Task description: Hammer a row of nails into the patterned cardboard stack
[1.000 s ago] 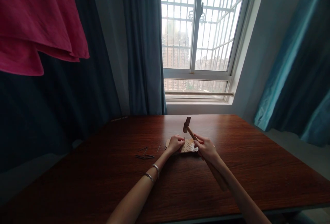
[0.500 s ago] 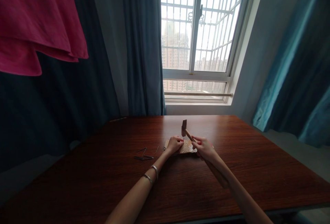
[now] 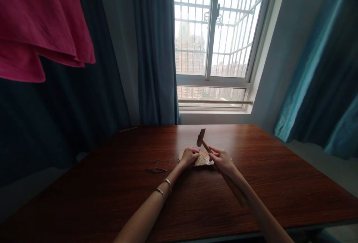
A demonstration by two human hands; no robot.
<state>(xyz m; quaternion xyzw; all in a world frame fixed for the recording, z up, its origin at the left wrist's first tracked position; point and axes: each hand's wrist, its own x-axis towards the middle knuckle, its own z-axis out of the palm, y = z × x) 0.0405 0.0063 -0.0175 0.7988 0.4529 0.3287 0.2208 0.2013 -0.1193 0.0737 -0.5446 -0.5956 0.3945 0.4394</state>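
Observation:
My left hand [image 3: 190, 156] pinches an upright nail [image 3: 199, 150] over a small speckled board [image 3: 203, 159] lying on the table. My right hand [image 3: 223, 160] is closed round the wooden handle of a hammer [image 3: 201, 137]. The hammer's head hangs just above the nail, tilted a little to the right. Its handle runs back beneath my right forearm. Part of the board is hidden by my left hand. Where the nail's tip meets the board cannot be made out.
Several loose nails [image 3: 156, 170] lie on the brown wooden table [image 3: 117, 198] left of the board. Behind it are a barred window [image 3: 192, 30] and blue curtains [image 3: 156, 49]. A pink cloth [image 3: 44, 23] hangs at the upper left.
The hammer's head has tipped slightly to the right, its top end leaning further over. My left hand and the nail have stayed in nearly the same place.

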